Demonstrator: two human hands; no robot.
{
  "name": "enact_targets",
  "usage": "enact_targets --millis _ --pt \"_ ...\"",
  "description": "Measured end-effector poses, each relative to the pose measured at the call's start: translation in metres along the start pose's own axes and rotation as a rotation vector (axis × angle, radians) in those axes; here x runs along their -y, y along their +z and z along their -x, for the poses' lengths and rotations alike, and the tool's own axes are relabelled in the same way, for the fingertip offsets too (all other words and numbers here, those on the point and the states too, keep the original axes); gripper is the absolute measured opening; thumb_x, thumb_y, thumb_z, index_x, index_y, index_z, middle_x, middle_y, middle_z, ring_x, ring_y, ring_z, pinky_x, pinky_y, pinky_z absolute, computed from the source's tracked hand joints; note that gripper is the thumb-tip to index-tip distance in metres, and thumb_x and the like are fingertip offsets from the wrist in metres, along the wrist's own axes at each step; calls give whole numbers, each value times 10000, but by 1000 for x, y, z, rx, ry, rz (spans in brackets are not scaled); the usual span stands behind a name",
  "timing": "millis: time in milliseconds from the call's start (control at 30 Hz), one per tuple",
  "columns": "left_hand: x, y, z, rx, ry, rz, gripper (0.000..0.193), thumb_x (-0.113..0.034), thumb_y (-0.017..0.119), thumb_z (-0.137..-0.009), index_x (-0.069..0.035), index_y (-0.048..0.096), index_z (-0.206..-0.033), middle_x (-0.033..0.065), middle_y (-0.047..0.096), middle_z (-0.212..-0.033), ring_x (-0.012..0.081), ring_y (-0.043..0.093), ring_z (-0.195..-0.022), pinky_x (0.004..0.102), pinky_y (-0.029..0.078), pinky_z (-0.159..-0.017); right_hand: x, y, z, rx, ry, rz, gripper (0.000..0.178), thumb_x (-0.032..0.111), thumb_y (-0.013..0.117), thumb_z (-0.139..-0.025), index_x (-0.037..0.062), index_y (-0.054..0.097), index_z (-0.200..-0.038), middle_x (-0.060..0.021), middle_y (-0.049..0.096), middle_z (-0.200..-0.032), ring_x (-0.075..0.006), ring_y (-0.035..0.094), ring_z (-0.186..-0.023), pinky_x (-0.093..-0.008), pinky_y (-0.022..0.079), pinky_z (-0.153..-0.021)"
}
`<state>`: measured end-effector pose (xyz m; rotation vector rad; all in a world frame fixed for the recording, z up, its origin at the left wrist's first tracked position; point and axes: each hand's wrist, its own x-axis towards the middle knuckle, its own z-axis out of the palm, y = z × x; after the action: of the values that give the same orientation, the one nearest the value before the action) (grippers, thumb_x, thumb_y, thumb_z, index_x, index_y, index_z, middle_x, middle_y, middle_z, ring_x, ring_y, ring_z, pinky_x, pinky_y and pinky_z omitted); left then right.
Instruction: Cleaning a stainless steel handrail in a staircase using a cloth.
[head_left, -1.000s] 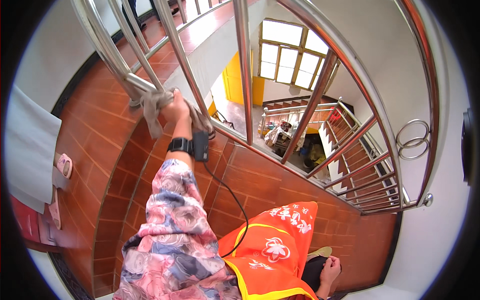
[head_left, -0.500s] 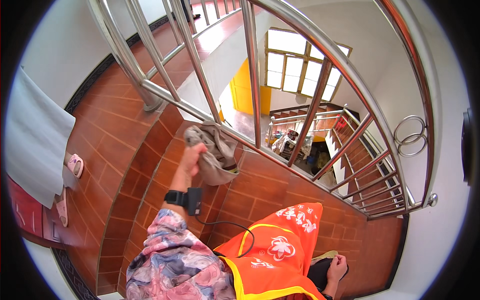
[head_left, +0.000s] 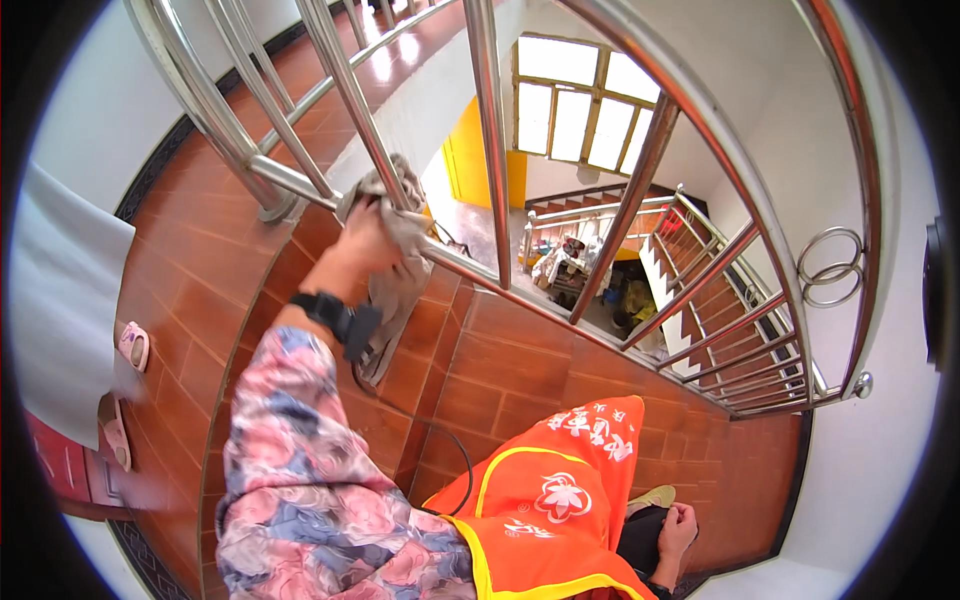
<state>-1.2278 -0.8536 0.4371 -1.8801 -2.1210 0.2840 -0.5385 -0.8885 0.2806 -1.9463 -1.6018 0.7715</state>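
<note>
Gripped a grey cleaning cloth (head_left: 392, 262) in the left hand (head_left: 362, 243) against the steel stair railing (head_left: 470, 262) at eleven o'clock, risking dropping it down the stairwell; right hand (head_left: 676, 532) loosely curled at five o'clock.

A stairwell is seen from above. The steps (head_left: 250, 290) are laid with red-brown tiles, and the walls (head_left: 780, 130) are painted white. Daylight is admitted through a large paned window (head_left: 580, 110) with a yellow wall (head_left: 470, 160) beside it. A lower flight with steel balusters (head_left: 740, 330) is visible below.
</note>
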Motion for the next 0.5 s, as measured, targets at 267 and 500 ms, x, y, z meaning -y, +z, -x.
enact_targets --millis 267,500 --pt "20 -49 -53 581 -285 766 356 -297 693 -714 -50 649 -966 112 635 -1005 201 582 -845 334 488 -736 -3 -2 -1 -29 -17 64 113 112 548 -820 7 588 -833 -79 593 -649 -152 564 -578 -282 448 -561" --pt "64 68 -83 639 -532 827 392 -279 734 -655 -44 666 -961 63 662 -842 149 583 -708 306 493 -616 -5 5 -2 -16 -8 23 117 117 543 -822 8 587 -822 -91 601 -666 -170 578 -591 -295 457 -574"
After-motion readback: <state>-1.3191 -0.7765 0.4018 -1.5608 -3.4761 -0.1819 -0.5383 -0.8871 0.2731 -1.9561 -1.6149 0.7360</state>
